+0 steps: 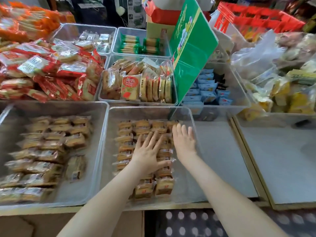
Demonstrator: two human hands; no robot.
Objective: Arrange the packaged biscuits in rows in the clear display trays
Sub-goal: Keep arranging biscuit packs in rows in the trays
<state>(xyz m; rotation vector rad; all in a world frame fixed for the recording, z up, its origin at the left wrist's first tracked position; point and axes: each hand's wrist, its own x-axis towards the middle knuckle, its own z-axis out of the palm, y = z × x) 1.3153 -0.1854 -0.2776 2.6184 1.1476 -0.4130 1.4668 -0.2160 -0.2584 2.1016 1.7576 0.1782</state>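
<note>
Both hands are working inside the middle clear tray (pixel 191 117), which is sitting at the near edge of the bench (pixel 222 159). The left hand (pixel 147 151) is lying flat with its fingers spread, pressing down on the packaged biscuits (pixel 126 139) near the middle of the rows. The right hand (pixel 183 139) is also open, fingers loosely together, resting at the right-hand end of the rows as if nudging the packets leftward; neither hand is pinching anything.

The job is looking well along in this tray. The biscuits are standing in about three or four columns running from the far wall toward the near wall, filling the left and middle parts. A bare strip is showing along the right wall, so one more column probably fits there. The neighbouring tray (pixel 102 134) on the left is holding similar packets (pixel 51 151), but those are lying looser and some are tilted, so straightening is likely still needed there. The picture is blurred, so I cannot count the packets exactly.

For room, the tray walls are rising high around the hands, and the right wall is just beside the right hand. The tilted green box (pixel 191 53) is leaning over the far right corner. The bench to the right is offering open space.
</note>
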